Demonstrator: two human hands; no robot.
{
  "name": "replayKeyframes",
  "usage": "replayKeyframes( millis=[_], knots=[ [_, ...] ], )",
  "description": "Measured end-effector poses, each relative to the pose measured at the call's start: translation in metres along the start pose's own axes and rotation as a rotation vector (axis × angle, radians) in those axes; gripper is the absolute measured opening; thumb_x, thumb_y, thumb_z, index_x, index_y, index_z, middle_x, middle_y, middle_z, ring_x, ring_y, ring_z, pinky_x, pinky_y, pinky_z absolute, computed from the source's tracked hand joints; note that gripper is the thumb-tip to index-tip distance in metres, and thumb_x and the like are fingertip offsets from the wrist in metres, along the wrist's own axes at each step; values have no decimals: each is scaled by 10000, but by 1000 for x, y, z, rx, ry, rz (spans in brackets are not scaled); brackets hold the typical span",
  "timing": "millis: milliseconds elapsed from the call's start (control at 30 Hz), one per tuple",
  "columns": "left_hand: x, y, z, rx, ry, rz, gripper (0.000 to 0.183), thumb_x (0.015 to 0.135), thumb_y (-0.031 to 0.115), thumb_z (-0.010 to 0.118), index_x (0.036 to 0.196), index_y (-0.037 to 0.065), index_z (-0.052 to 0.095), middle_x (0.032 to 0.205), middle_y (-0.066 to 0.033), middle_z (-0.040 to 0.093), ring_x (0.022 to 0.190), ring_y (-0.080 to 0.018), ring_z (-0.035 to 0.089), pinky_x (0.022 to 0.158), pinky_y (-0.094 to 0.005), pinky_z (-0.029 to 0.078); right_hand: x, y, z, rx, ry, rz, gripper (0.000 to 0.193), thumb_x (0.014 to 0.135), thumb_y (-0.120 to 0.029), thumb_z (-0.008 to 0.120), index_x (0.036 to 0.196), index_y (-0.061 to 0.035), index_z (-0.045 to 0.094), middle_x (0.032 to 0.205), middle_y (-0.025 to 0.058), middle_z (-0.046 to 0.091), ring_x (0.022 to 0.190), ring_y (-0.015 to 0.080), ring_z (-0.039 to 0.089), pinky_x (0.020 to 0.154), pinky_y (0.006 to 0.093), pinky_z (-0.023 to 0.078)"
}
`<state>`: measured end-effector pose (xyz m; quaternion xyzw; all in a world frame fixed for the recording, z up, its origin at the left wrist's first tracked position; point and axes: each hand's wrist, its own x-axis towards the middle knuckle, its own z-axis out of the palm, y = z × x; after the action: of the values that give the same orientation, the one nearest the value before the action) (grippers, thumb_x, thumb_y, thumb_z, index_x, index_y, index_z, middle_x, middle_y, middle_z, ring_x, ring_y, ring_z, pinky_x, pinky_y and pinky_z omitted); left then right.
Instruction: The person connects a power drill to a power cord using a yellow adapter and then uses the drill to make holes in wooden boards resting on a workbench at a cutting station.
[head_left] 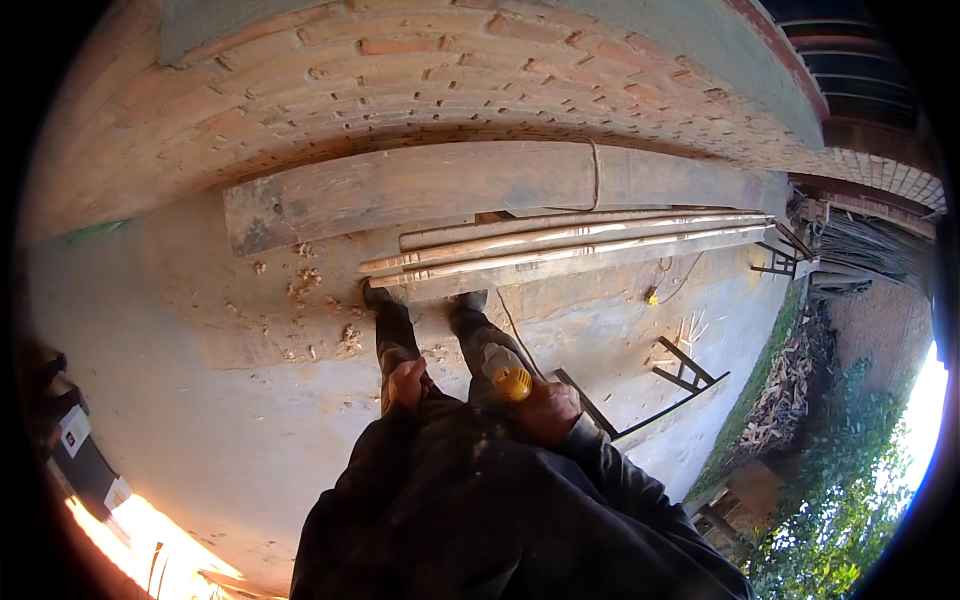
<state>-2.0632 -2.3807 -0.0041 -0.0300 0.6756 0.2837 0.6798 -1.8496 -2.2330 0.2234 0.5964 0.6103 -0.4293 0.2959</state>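
Observation:
My right hand (552, 410) is closed around a handheld power tool with a yellow vented end cap (513, 384) and a pale grey part beyond it. The tool is held in front of my right thigh, and its exact kind does not show. My left hand (407, 383) hangs by my left leg with its fingers curled, and nothing shows in it. Just past my shoes, long pale wooden poles (480, 262) with darker notch-like marks lie side by side on a long board (455, 286). Neither hand touches them.
A wide, thick plank (420, 190) lies along the brick wall (450, 85). Wood shavings (305, 283) litter the floor to the left. To the right are a dark metal frame (690, 370), a cord (515, 325), a small yellow object (652, 297) and piled wood scraps (778, 400).

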Motion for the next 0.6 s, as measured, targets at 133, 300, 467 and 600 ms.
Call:
replayKeyframes(
  millis=[133, 300, 467, 600],
  knots=[
    [10, -16, 26, 155, 35, 101, 373, 999, 417, 641, 936, 53, 698, 687, -54, 665, 522, -119, 555, 518, -300, 445, 10, 56, 5, -28, 57, 31, 416, 887, -442, 684, 1105, -89, 710, 994, 206, 753, 964, 390, 731, 834, 505, 566],
    [4, 1, 59, 103, 77, 146, 340, 981, 352, 657, 868, 31, 667, 655, -56, 641, 515, -133, 571, 490, -307, 439, 5, 81, -22, 47, 86, -21, 433, 873, -479, 704, 1137, -137, 715, 1005, 199, 755, 963, 388, 730, 842, 500, 574],
    [12, 29, 86, -55, 36, 173, 307, 990, 326, 669, 895, 34, 650, 659, -55, 634, 502, -131, 552, 470, -310, 427, 7, 115, -24, 17, 141, -79, 466, 876, -510, 705, 1117, -111, 702, 993, 199, 754, 958, 393, 727, 837, 499, 568],
    [35, 34, 97, -43, 26, 176, 295, 996, 307, 679, 869, 41, 669, 672, -50, 647, 520, -125, 568, 479, -308, 431, -3, 123, -41, -36, 93, -9, 450, 892, -510, 685, 1127, -127, 698, 1011, 177, 754, 960, 395, 725, 810, 499, 565]
  ],
)
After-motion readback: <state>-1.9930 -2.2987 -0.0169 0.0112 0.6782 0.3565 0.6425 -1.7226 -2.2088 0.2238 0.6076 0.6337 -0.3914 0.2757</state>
